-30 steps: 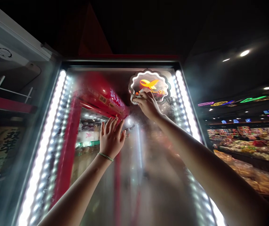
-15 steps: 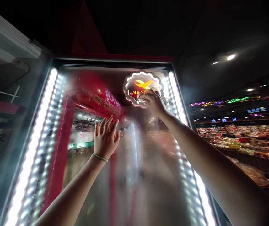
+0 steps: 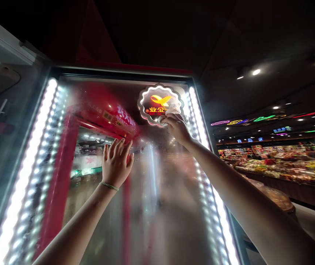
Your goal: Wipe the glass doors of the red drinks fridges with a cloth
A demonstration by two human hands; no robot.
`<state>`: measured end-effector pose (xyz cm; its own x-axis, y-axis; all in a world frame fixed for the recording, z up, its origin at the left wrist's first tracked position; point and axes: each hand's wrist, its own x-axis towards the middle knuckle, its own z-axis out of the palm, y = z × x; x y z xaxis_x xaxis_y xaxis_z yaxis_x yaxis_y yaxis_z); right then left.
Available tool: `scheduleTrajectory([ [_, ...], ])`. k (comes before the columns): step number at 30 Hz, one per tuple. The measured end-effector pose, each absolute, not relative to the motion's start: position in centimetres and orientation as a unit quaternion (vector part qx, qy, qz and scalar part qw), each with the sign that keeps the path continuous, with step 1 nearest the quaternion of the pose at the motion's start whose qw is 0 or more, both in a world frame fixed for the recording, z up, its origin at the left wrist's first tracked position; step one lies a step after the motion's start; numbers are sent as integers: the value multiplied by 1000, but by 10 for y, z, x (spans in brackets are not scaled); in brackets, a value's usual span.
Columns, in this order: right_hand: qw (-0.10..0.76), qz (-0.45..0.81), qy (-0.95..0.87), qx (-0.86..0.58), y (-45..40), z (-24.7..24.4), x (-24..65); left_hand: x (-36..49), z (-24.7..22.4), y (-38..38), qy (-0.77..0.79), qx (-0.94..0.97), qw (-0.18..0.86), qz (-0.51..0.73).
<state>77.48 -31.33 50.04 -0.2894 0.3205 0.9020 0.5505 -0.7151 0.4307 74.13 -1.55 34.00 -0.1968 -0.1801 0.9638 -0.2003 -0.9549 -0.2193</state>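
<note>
A tall glass panel [image 3: 174,191], fogged in places, stands in front of me. My left hand [image 3: 115,163] lies against the glass with fingers spread and holds nothing; a thin green band circles its wrist. Higher up and to the right, my right hand [image 3: 178,127] is closed on a small white cloth or tissue [image 3: 162,120]. The cloth touches the glass at the lower edge of a scalloped, lit sign [image 3: 149,96] with an orange mark and mirrored lettering. My right fingers overlap the sign's lower right part.
Bright light strips [image 3: 26,165] run down both sides of the glass. Behind it show a red frame [image 3: 59,176] and a red printed shape [image 3: 118,116]. To the right are produce displays [image 3: 289,167], a round tray of covered goods [image 3: 275,198] and ceiling lights.
The view has shifted, so the panel and both arms appear farther left. My right hand is slightly lower against the sign, and more lettering shows. My left hand stays on the glass.
</note>
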Motion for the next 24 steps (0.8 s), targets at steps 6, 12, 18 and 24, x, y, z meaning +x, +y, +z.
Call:
scheduleTrajectory([
  [6, 113, -732, -308, -598, -332, 486, 772, 742, 340, -15, -147, 624, -8, 767],
  [12, 142, -739, -273, -599, -345, 482, 773, 742, 340, -15, -152, 623, -6, 767],
  [18, 130, -740, -233, -618, -354, 480, 769, 736, 342, -28, -132, 628, 42, 766],
  [24, 105, -722, -214, -650, -364, 472, 760, 726, 343, -58, -173, 647, 21, 742],
])
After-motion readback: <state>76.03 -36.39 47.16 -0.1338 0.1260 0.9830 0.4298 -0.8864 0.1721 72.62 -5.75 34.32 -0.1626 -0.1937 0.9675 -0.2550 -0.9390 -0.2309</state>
